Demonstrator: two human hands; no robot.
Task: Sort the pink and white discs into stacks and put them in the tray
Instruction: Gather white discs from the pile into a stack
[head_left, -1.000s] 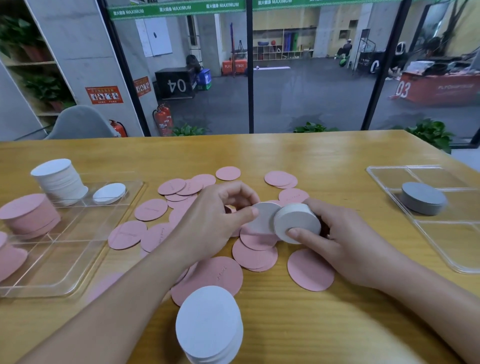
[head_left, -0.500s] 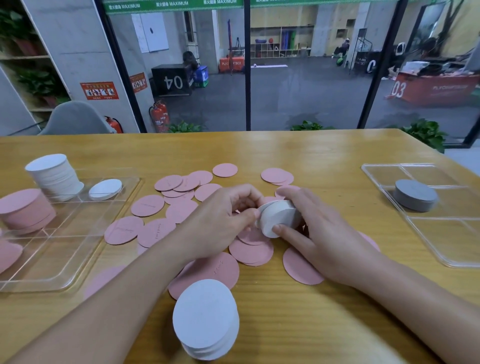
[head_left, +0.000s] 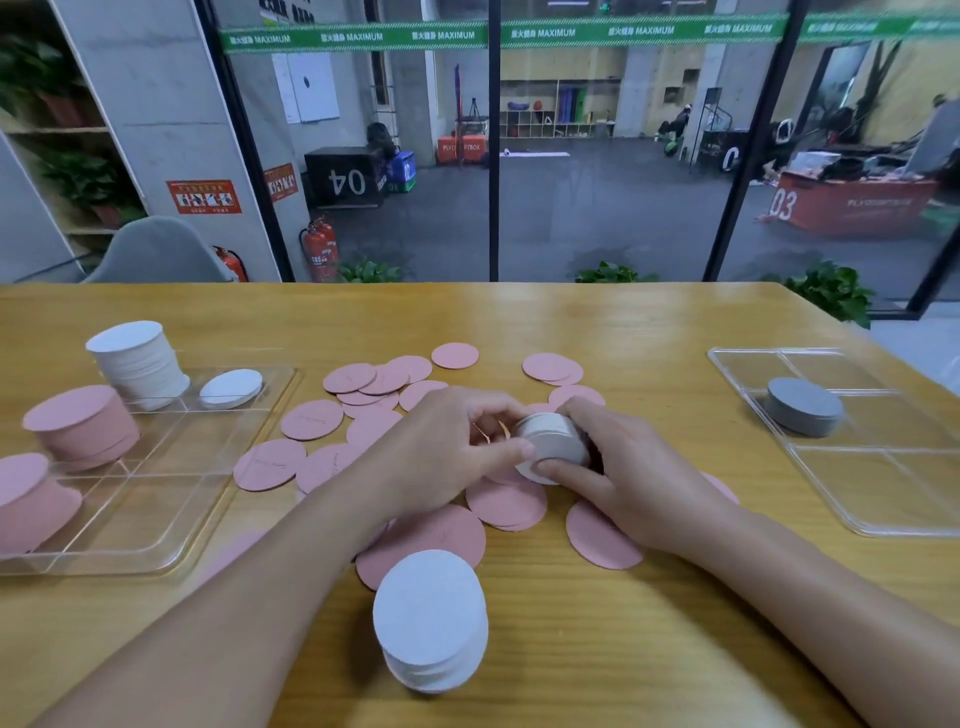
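While both hands curl around it, the small white stack hangs tipped above the pink discs mid-desk, its axis leaning toward the left hand; the right hand grips opposite.

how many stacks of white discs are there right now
4. A tall white stack and a low white stack sit in the left tray, one is held by both hands, one stands nearest on the table.
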